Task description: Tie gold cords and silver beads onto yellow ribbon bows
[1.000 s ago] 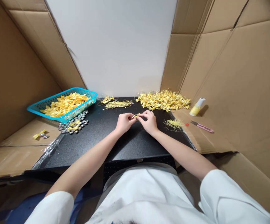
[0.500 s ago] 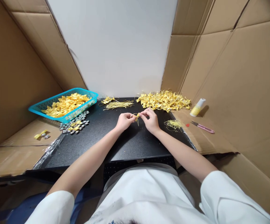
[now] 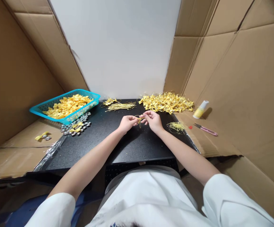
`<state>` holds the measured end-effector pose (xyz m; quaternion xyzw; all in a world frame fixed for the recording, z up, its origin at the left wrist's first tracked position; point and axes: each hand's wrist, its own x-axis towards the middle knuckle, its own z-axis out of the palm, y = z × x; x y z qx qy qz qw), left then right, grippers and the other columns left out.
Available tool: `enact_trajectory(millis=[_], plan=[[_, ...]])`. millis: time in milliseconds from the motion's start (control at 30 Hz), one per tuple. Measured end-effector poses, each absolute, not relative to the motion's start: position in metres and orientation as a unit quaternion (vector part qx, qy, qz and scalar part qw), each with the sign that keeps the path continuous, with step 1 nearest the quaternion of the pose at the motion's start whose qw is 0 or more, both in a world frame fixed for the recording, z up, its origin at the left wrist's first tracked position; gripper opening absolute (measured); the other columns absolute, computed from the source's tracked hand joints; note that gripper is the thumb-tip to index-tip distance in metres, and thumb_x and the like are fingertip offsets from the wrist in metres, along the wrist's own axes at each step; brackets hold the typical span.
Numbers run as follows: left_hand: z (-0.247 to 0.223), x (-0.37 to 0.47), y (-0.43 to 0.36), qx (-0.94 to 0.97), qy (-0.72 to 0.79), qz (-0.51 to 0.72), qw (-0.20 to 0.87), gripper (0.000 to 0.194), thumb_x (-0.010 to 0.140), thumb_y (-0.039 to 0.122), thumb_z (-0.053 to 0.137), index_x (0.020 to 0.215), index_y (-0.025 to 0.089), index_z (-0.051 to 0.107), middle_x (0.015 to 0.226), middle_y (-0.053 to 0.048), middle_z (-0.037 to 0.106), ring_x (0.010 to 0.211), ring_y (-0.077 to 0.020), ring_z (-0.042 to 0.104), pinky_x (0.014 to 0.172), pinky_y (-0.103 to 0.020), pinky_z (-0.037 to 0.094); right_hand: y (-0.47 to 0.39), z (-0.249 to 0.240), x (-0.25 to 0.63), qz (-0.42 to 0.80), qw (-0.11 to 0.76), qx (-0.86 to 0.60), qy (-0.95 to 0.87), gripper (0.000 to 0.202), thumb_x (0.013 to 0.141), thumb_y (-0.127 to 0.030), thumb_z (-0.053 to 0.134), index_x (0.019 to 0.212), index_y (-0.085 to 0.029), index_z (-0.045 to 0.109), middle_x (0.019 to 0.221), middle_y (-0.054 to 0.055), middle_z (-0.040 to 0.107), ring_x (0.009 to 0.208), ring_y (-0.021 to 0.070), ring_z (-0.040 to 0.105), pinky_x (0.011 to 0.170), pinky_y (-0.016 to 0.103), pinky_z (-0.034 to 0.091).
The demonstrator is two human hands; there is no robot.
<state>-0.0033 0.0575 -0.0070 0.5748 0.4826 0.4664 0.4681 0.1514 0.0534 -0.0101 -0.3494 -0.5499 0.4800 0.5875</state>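
Over the middle of the black table, my left hand [image 3: 128,123] and my right hand [image 3: 153,121] meet at a small yellow bow [image 3: 139,120] with thin gold cord. Fingers of both hands pinch it, one hand from each side. A loop of cord hangs below it. The fingertips cover part of the bow. Beyond my hands lies a bundle of gold cords [image 3: 120,106], with a few corded bows [image 3: 109,101] at its left. A large heap of yellow bows with cords [image 3: 166,102] sits behind my right hand.
At the left, a blue basket [image 3: 64,121] holds yellow bows, beside silver beads [image 3: 76,127]. Yellow thread scraps [image 3: 176,126], pink snips [image 3: 209,130] and a thread cone [image 3: 200,110] are at the right. Cardboard walls [image 3: 250,78] rise on both sides.
My right fingers have shifted slightly and spread more around the bow. The bow shows less between the fingertips. The objects on the table look unmoved.
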Motion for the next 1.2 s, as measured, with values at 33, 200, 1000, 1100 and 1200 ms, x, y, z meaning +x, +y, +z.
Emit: enact_trajectory(millis=[33,200,1000,1100,1200], plan=[[-0.007,-0.003,0.057,0.575,0.482,0.466,0.469,0.026,0.057,0.036,0.077,0.058,0.014,0.064,0.052,0.001,0.058,0.049,-0.0077,0.048,0.053,-0.022,0.040,0.054,-0.010,0.152,0.505,0.582,-0.346,-0.536,0.038,0.066,-0.050,0.075,0.083,-0.021,0.057,0.069,0.000,0.069,0.054,0.0129,0.062,0.054,0.026,0.049],[-0.006,-0.002,0.055,0.582,0.477,0.457,0.475,0.029,0.056,0.038,0.079,0.057,0.014,0.063,0.052,0.000,0.058,0.049,-0.0076,0.047,0.053,-0.023,0.040,0.055,-0.007,0.152,0.552,0.578,-0.322,-0.507,0.049,0.056,-0.039,0.084,0.093,-0.021,0.057,0.072,0.000,0.072,0.066,0.0154,0.069,0.065,0.029,0.057],[-0.007,-0.003,0.062,0.569,0.541,0.381,0.489,0.008,0.067,0.016,0.066,0.060,0.013,0.066,0.053,0.000,0.060,0.050,-0.0068,0.052,0.051,-0.020,0.040,0.069,0.032,0.207,0.472,0.746,-0.218,-0.416,0.022,0.065,-0.023,0.082,0.079,-0.025,0.065,0.081,-0.006,0.075,0.079,0.0103,0.072,0.076,0.021,0.061],[-0.007,-0.004,0.061,0.559,0.536,0.387,0.501,0.005,0.066,0.016,0.067,0.063,0.012,0.066,0.057,0.000,0.063,0.052,-0.0069,0.053,0.053,-0.020,0.040,0.072,0.029,0.206,0.490,0.739,-0.210,-0.412,0.021,0.066,-0.023,0.082,0.080,-0.025,0.067,0.081,-0.006,0.075,0.077,0.0086,0.072,0.074,0.018,0.061],[-0.008,-0.005,0.061,0.545,0.516,0.394,0.530,0.008,0.066,0.019,0.069,0.068,0.012,0.067,0.066,-0.003,0.068,0.054,-0.0067,0.055,0.054,-0.020,0.041,0.075,0.025,0.203,0.520,0.715,-0.220,-0.412,0.018,0.067,-0.024,0.081,0.080,-0.024,0.068,0.083,-0.005,0.075,0.077,0.0076,0.071,0.071,0.015,0.060]])
